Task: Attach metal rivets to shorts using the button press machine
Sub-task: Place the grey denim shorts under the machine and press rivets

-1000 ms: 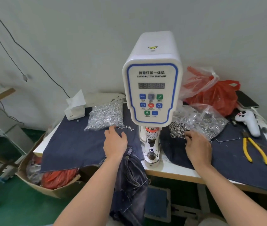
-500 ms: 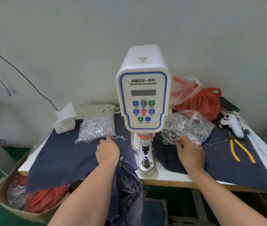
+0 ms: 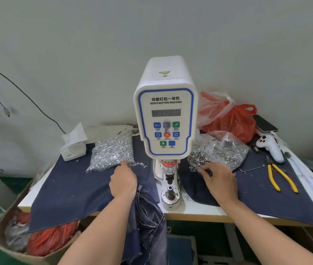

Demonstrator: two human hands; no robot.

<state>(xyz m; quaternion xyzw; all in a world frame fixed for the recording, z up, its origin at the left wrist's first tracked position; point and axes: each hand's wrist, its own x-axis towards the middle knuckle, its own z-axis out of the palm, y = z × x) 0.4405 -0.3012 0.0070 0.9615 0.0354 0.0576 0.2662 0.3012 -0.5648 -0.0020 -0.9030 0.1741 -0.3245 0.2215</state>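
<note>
A white servo button machine [image 3: 166, 119] stands at the middle of the table, its die [image 3: 170, 192] bare below the head. Dark denim shorts [image 3: 148, 217] hang over the table's front edge under my left forearm. My left hand [image 3: 123, 180] lies on the blue cloth, its fingertips touching loose rivets at the mouth of a clear bag of silver rivets [image 3: 111, 153]. On the other side, my right hand [image 3: 218, 180] has its fingers curled down into a pile of small metal rings [image 3: 197, 159] spilling from a second bag [image 3: 226, 150]. What its fingertips hold is hidden.
Yellow-handled pliers [image 3: 280, 178] and a white controller [image 3: 270, 148] lie at the right. A red plastic bag [image 3: 234, 121] and a phone [image 3: 264, 123] sit behind. A tissue box [image 3: 73, 150] stands at the back left. A cardboard box [image 3: 18, 243] of scraps stands on the floor, left.
The camera has tilted up and pulled back. Both hands have stayed at their piles, the right hand's fingers working a little further into the rings.
</note>
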